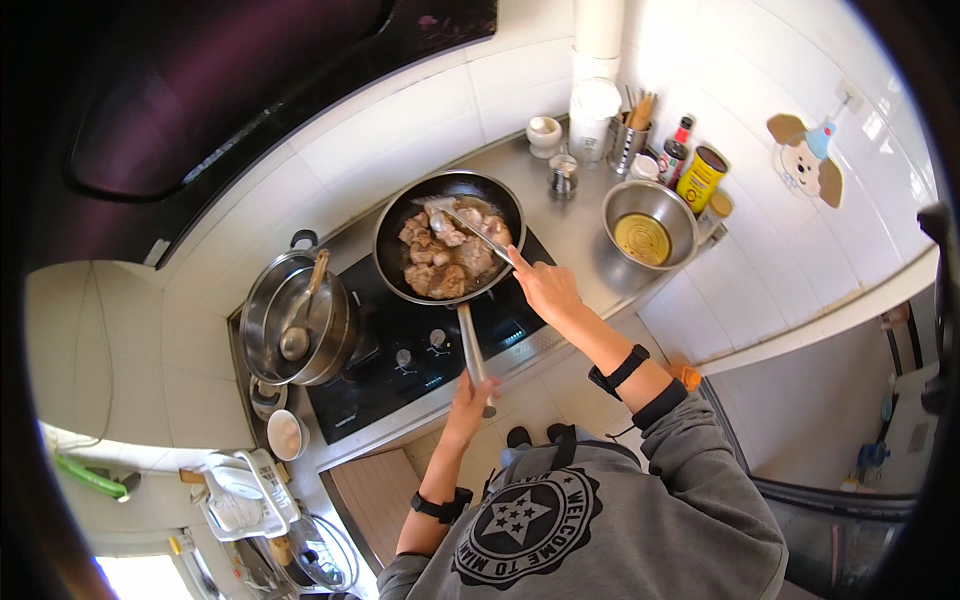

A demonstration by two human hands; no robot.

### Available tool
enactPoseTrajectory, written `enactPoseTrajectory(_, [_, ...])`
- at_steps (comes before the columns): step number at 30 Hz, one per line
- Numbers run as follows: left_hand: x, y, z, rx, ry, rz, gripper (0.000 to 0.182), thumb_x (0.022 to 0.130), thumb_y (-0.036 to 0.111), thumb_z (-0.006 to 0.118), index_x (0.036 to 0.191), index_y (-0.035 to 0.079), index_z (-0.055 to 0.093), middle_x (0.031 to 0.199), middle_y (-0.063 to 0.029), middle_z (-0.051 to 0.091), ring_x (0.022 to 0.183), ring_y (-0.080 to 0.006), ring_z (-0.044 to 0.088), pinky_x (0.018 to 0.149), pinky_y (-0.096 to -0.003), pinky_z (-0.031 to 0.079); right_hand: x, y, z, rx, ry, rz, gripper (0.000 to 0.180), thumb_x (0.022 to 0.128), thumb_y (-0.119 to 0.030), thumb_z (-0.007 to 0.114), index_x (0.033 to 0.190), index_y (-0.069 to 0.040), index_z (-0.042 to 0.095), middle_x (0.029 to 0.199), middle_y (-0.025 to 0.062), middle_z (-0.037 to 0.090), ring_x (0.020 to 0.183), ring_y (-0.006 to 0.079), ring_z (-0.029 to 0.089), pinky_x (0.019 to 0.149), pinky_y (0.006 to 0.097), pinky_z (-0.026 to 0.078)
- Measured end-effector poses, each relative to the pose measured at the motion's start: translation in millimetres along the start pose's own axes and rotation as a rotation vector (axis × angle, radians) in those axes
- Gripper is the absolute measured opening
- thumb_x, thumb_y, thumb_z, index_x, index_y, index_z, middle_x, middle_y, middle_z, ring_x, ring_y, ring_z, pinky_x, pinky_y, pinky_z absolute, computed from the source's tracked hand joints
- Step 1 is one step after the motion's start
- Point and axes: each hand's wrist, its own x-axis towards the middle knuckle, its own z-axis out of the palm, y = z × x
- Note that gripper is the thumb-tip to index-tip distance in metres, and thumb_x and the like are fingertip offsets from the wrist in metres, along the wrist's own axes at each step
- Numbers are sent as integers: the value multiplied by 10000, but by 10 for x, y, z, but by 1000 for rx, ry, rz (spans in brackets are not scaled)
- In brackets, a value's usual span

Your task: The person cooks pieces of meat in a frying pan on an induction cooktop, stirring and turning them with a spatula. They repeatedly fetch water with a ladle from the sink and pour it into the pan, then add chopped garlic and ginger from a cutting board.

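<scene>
On the black gas hob stands a dark frying pan (pixel 391 255) holding several browned chunks of meat (pixel 430 251) in some liquid. My left hand (pixel 471 405) grips the pan's metal handle (pixel 471 341) near its end. With my right hand (pixel 546 289) I hold a metal spatula (pixel 480 231) by its handle, the index finger stretched along it. The spatula's blade rests among the meat towards the back of the pan.
Left of the pan is a steel pot (pixel 341 330) with a ladle (pixel 295 341) in it. A steel bowl of yellow oil (pixel 643 238) sits at right, before bottles and a yellow can (pixel 701 178). A white bowl of eggs (pixel 286 435) and a dish rack (pixel 244 495) are lower left.
</scene>
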Motion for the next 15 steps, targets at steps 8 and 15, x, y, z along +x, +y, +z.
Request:
enactPoseTrajectory(8, [11,-49,19,13,23,48,526,965,216,525,1408,22,318,1025,-91,654,826,-131,609,749,-283,483,-217,122,138,-91,-87,-106,476,880,-185,598,1343,-117,507,572,80,575,465,250,576,404,376,428])
enactPoseTrajectory(15, [-15,-43,-3,125,23,87,525,992,260,506,1412,14,309,1029,-90,632,854,-129,590,758,-269,480,-132,75,166,-50,-33,-133,467,880,-174,584,1337,-123,503,582,87,577,509,274,598,457,387,456])
